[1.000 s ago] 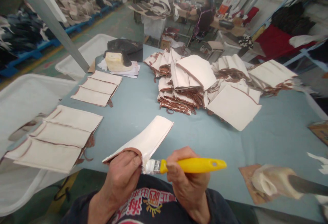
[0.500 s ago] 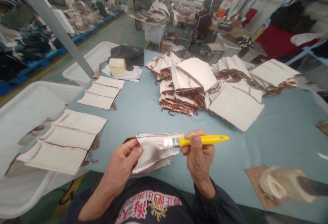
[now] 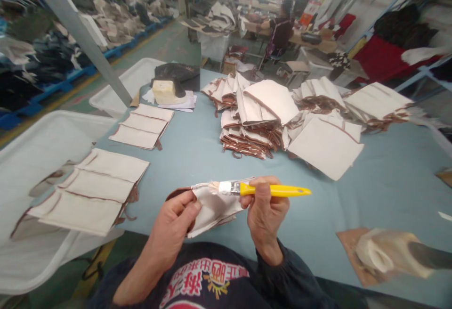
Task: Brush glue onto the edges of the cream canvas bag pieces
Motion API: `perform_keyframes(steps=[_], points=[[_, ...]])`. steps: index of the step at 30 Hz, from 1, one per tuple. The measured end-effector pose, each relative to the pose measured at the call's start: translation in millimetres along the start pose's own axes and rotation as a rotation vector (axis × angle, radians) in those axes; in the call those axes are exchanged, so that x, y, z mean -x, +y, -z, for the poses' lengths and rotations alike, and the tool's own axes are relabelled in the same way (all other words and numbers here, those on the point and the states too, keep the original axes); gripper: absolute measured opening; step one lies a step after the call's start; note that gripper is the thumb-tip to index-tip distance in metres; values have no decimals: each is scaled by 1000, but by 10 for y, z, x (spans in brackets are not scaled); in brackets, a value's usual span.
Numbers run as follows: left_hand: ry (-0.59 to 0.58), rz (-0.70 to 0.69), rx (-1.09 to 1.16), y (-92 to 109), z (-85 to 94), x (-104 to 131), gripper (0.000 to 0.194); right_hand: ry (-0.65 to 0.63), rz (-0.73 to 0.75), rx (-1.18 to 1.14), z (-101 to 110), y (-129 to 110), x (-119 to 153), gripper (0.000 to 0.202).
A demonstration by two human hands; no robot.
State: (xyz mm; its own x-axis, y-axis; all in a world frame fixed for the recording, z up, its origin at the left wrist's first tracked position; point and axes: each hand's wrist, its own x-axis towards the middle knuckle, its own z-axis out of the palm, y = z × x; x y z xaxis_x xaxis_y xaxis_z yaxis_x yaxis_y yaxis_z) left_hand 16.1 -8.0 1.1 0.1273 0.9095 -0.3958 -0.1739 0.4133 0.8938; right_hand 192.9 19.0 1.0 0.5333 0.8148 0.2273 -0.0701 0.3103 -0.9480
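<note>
Near the front edge of the blue-green table, my left hand [image 3: 176,219] pinches the left end of a cream fabric piece [image 3: 215,207] with brown edging. My right hand [image 3: 266,205] grips a paintbrush [image 3: 275,190] by its yellow handle. The brush points left, and its pale bristles lie at the piece's upper edge. White stuff coats the base of the bristles. Part of the piece's right end is hidden behind my right hand.
Stacks of cream pieces [image 3: 268,101] stand at the back. More pieces [image 3: 95,186] overhang the left edge above a white bin [image 3: 45,125]. A crusted container [image 3: 384,252] sits at front right. A seated person [image 3: 280,31] is farther off.
My right hand and the brush have moved slightly left and up along the piece. My left hand still holds its end, and the view has shifted a little.
</note>
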Motion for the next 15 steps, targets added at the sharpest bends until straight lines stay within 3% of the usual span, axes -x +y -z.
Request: perform_keyframes(steps=[6,15], points=[[35,-6,-33,-59,-4,6,40,20,57,42,-27,0,77,42],[46,-104,-72,-95,46,43,35,-93,15,-91,-269,-84,491,37]])
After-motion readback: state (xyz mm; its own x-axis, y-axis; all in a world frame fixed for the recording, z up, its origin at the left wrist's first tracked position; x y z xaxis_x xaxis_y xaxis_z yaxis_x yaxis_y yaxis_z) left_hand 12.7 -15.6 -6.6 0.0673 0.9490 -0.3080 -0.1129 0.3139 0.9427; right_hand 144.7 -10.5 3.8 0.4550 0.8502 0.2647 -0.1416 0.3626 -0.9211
